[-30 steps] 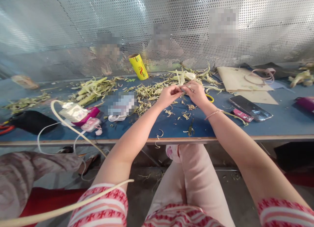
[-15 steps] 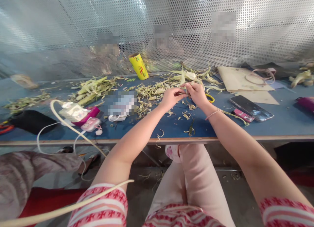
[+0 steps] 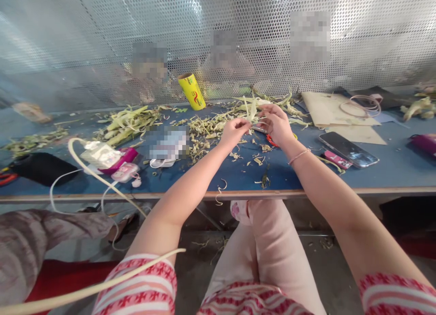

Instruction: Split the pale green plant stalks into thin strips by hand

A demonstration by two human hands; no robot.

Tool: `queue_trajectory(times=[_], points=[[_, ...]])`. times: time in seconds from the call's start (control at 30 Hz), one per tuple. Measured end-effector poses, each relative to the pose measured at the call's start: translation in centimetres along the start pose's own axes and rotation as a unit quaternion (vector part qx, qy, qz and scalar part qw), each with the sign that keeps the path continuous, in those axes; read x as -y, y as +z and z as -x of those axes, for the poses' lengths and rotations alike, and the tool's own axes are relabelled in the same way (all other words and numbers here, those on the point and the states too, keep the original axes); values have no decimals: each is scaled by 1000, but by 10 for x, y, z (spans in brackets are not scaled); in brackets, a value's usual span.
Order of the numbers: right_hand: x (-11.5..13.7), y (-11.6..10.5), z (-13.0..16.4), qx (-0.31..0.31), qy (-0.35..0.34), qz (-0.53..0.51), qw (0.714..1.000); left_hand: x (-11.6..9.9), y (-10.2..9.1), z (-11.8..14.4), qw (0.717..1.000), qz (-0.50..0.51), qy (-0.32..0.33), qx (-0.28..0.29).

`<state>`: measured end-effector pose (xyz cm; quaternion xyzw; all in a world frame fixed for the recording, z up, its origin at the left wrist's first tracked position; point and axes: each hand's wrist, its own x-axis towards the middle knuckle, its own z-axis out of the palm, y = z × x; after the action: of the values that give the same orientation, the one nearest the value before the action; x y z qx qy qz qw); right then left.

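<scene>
My left hand [image 3: 235, 132] is closed in a pinch near the base of a pale green leafy plant piece [image 3: 251, 107], which stands up beyond the fingertips. To its right, my right hand [image 3: 275, 124] has its fingers apart beside the same piece; I see nothing clearly gripped in it. Under the right hand shows a red looped handle [image 3: 271, 140], with a bit of yellow near the wrist and a greyish blade-like strip by the fingers. It looks like scissors, mostly hidden. Behind the hands spreads a heap of plant trimmings [image 3: 211, 126].
A bundle of green stalks [image 3: 127, 124] lies left, near a yellow tube [image 3: 192, 92]. A phone [image 3: 349, 149] and brown cardboard [image 3: 327, 108] are on the right. Left are a black pouch [image 3: 46, 168] and a pale cable [image 3: 112, 185]. A perforated metal panel [image 3: 259, 28] stands behind.
My hands have moved apart from each other, and the right fingers have spread. The red handle now shows under the right hand.
</scene>
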<state>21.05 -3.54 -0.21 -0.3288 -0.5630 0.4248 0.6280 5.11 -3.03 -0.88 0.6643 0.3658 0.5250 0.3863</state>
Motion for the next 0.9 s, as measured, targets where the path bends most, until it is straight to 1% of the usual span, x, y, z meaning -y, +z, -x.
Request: queue_trajectory(times=[0.07,0.13,0.2,0.27,0.47,0.63,0.77,0.9], points=[[5,-1,2,32,13,-40,999,4,-1,-3,998,57,-21,-8],[10,0,5,71,20,-61,995,7,-2,-5,995,92,-37,-7],[12,2,8,105,22,-65,992,9,-2,-6,995,97,-38,-2],[11,4,9,119,13,-54,991,10,-2,-6,996,83,-23,5],[-3,6,5,88,-18,12,996,8,-2,-3,1000,19,-8,18],[-3,5,3,58,-16,49,997,1,0,0,999,-15,6,40],[-4,5,2,56,10,25,998,-1,1,2,998,-40,14,48],[-9,2,1,70,60,-14,996,0,1,2,994,-60,60,70]])
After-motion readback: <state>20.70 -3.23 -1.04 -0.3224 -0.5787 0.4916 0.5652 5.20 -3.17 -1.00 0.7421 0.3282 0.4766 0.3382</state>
